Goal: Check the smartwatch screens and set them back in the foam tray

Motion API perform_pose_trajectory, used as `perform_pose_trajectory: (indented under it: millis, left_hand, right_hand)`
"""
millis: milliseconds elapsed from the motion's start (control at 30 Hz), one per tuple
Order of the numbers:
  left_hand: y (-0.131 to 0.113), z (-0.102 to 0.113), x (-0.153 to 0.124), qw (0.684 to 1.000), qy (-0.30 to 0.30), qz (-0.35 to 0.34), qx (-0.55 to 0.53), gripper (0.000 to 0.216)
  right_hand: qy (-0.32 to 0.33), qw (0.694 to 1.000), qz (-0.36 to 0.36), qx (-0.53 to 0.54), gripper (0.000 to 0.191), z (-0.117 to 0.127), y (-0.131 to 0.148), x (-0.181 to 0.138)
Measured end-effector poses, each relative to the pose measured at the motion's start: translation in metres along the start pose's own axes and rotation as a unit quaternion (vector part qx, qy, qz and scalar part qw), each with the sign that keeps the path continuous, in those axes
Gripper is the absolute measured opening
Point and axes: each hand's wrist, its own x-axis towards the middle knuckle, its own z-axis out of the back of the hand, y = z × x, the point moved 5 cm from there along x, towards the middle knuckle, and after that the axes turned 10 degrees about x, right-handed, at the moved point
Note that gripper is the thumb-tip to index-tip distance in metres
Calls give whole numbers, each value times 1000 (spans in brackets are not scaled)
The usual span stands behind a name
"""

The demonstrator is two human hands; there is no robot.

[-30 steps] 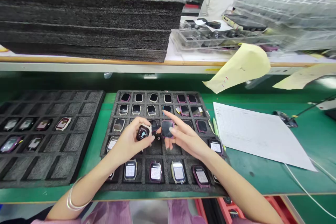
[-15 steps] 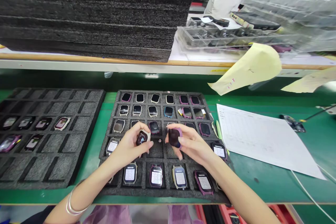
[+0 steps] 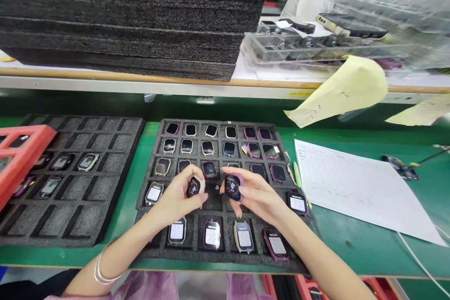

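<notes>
Between the thumb and fingers of my left hand (image 3: 181, 199) is a smartwatch with a pale case (image 3: 194, 187), its dark face lit with a small figure. My right hand (image 3: 258, 194) pinches a smartwatch with a purple case (image 3: 232, 186), which shows a similar lit face. Both hands hover over a black foam tray (image 3: 154, 225) whose pockets hold rows of watch bodies. Upper rows have dark screens; in the nearest row, a watch (image 3: 212, 234) and its neighbours show white screens with a grid. My hands cover some middle pockets.
At the left lies a second foam tray (image 3: 80, 218) with several watches, partly overlapped by a red tray (image 3: 26, 150). Right of the middle tray are a printed sheet (image 3: 358, 192) and a green pen (image 3: 297, 176). Stacked black foam (image 3: 123, 18) and clear plastic trays (image 3: 281, 51) occupy the shelf above.
The purple-cased watch's screen was dark and now is lit. A red tray has come in from the left over the left foam tray. Both hands keep their watches.
</notes>
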Motion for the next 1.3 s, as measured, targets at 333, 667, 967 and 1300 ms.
perform_pose_trajectory:
  millis: [333,667,967,1300]
  left_hand:
    - [0,-3,-2,1000,26,8,-12,20]
    - [0,-1,-2,999,17,5,32,17]
    - [2,0,-4,995,19,-2,95,17]
    - [3,3,-6,993,9,0,118,12]
  right_hand:
    - [-20,999,18,-38,40,-4,3,-2]
    - [-12,999,17,-49,39,-6,0,-5]
    - [-13,998,24,-62,40,-6,2,-5]
    - [-21,999,-3,-30,44,-7,-3,-8]
